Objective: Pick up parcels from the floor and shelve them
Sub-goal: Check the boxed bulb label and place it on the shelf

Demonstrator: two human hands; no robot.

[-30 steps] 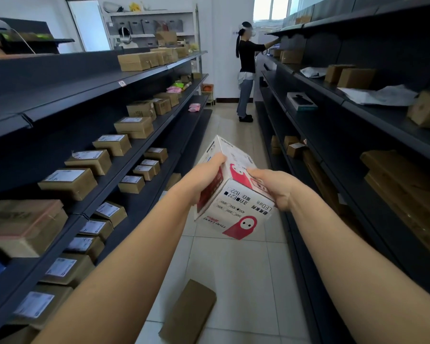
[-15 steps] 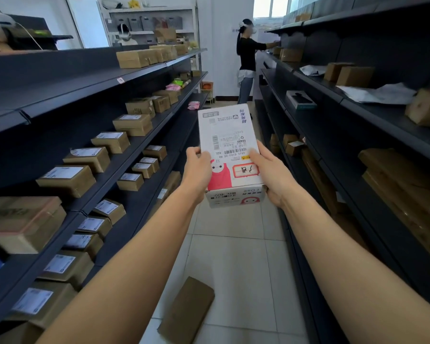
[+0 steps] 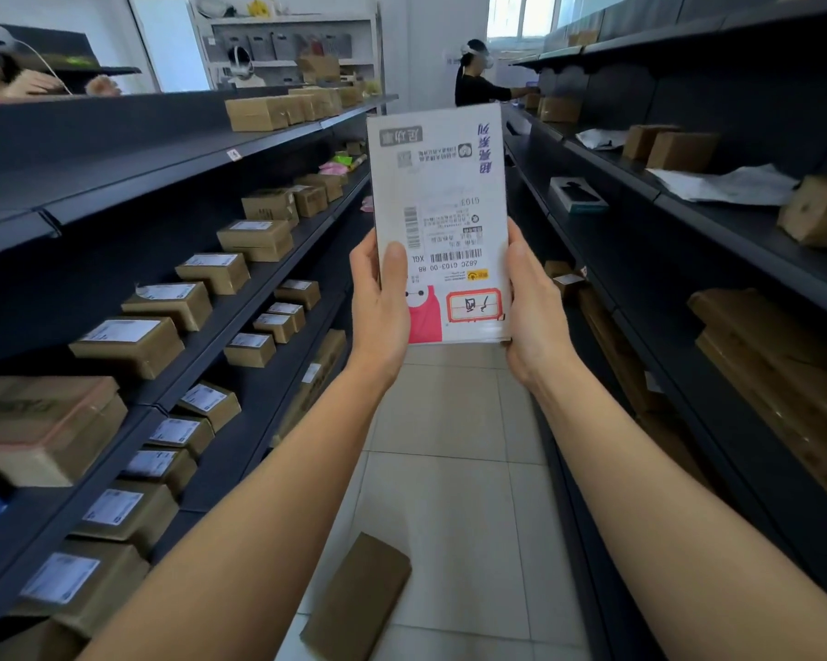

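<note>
**White parcel held up in a shelving aisle**

Both hands grip a white parcel (image 3: 437,221) upright at chest height, its printed label upside down. The left hand (image 3: 378,302) clasps its left edge, the right hand (image 3: 530,302) its right edge. A brown parcel (image 3: 356,601) lies on the tiled floor (image 3: 449,469) below, between dark shelves (image 3: 258,150) stocked with boxes.

Aisle end, 12 o'clock: person in a dark top (image 3: 473,85), white headset (image 3: 476,52) on, arm reaching toward 1 o'clock. Bright window (image 3: 521,14) above them. 11 o'clock: white rack (image 3: 306,23) against the back wall with grey bins (image 3: 261,42), something yellow (image 3: 258,6) on top (too blurred to name). Second headset wearer (image 3: 242,71) just in front of it. 10 o'clock: a bystander's hand (image 3: 32,83), thin white cable (image 3: 44,57) trailing over it
</note>
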